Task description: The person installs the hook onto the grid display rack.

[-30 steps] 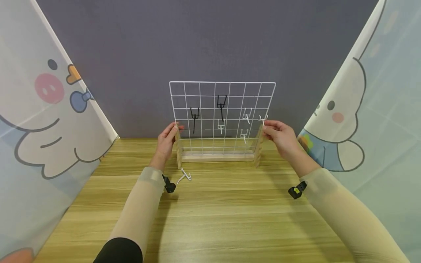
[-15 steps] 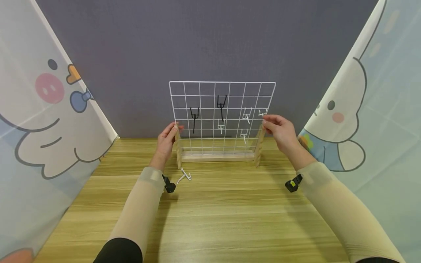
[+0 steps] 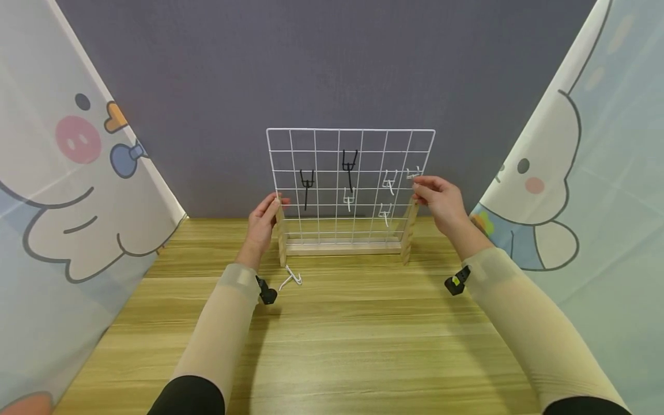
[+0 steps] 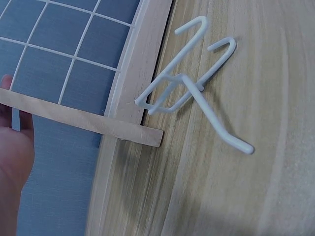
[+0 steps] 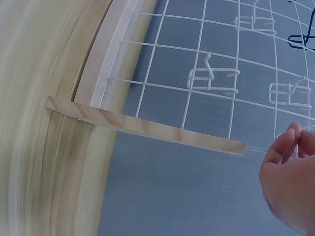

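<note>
A white wire grid (image 3: 351,129) stands upright in a wooden base (image 3: 344,249) with a post at each side. My left hand (image 3: 261,226) grips the left wooden post (image 3: 282,239) near its top, thumb in front and fingers behind. At the grid's right edge, my right hand (image 3: 443,208) pinches a white hook (image 3: 413,173), whose prongs point up at the wires; the fingertips cover its lower part. Whether it is seated on a wire I cannot tell. Another white hook (image 4: 211,115) lies on the table by the left post.
Two black hooks (image 3: 308,184) and several white hooks (image 3: 389,183) hang on the grid. The wooden-patterned table (image 3: 363,334) extends in front of the base. A dark grey panel (image 3: 342,63) rises behind, with printed cloths (image 3: 612,190) at both sides.
My right hand has risen slightly and moved a little left, carrying the white hook up along the grid's right edge. The left hand stays on its post.
</note>
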`<control>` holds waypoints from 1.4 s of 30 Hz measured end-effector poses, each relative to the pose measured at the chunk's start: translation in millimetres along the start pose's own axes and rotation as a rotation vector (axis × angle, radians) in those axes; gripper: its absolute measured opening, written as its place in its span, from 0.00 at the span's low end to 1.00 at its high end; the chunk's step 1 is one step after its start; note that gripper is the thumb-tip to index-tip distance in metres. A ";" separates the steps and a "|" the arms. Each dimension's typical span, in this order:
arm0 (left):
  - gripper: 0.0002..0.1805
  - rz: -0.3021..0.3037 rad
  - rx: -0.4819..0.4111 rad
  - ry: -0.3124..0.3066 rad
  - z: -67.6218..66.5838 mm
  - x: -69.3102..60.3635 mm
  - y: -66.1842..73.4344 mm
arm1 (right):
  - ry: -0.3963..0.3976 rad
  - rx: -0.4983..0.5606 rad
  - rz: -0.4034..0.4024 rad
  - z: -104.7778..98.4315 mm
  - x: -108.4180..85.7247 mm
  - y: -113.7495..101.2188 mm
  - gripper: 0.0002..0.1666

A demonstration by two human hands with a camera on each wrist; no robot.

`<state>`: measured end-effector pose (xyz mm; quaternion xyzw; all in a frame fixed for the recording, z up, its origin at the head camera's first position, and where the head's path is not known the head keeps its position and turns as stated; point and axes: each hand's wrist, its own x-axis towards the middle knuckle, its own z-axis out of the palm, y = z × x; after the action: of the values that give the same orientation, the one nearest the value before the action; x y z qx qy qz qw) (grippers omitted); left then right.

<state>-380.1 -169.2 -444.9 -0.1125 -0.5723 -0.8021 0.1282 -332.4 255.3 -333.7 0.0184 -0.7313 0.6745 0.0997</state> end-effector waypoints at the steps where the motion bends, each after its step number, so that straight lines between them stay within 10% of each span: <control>1: 0.12 0.000 -0.004 -0.002 -0.5 0.5 -0.5 | -0.001 0.008 0.003 0.1 0.5 0.3 0.06; 23: 0.13 -0.013 -0.021 -0.002 -0.3 -0.4 1.0 | -0.018 -0.004 0.061 3.3 0.6 7.4 0.27; 35: 0.12 -0.023 -0.015 -0.004 -2.3 0.7 -0.3 | -0.002 0.040 0.022 -0.5 -1.5 6.3 0.12; 42: 0.12 -0.014 -0.010 -0.003 -1.1 -0.3 0.7 | -0.017 0.040 0.023 -5.3 -6.7 3.7 0.22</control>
<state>-379.6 -170.4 -444.6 -0.1106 -0.5693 -0.8056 0.1211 -325.8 260.2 -338.1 0.0176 -0.7185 0.6901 0.0853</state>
